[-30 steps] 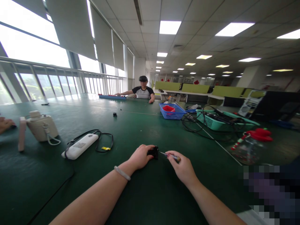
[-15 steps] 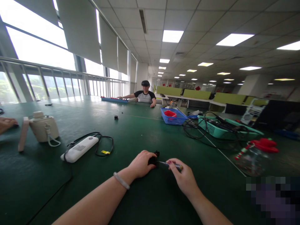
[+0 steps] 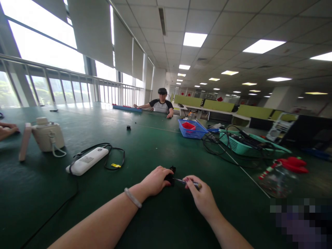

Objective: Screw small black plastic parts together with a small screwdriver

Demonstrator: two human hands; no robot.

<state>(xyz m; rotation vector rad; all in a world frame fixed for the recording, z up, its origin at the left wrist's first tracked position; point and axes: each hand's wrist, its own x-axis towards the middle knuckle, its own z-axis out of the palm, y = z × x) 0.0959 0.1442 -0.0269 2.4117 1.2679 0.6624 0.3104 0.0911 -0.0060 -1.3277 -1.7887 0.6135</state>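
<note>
My left hand [image 3: 154,181] is closed around a small black part [image 3: 170,177] that rests on the green table [image 3: 160,145]. My right hand [image 3: 201,197] pinches a small screwdriver [image 3: 188,181] by its handle. The screwdriver's thin metal shaft points left, with its tip at the black part. Both hands meet at the table's near middle.
A white power strip [image 3: 86,160] with a black cable lies to the left, beside a beige jug [image 3: 48,135]. A blue basket [image 3: 192,128], a teal basket [image 3: 249,143] with cables and a red-lidded clear jar [image 3: 281,173] stand to the right. A person [image 3: 162,102] sits at the far side. Another person's hand [image 3: 7,129] rests at the left edge.
My hands have stayed together on the black part and screwdriver. The view has tilted up slightly, so they sit lower in the picture.
</note>
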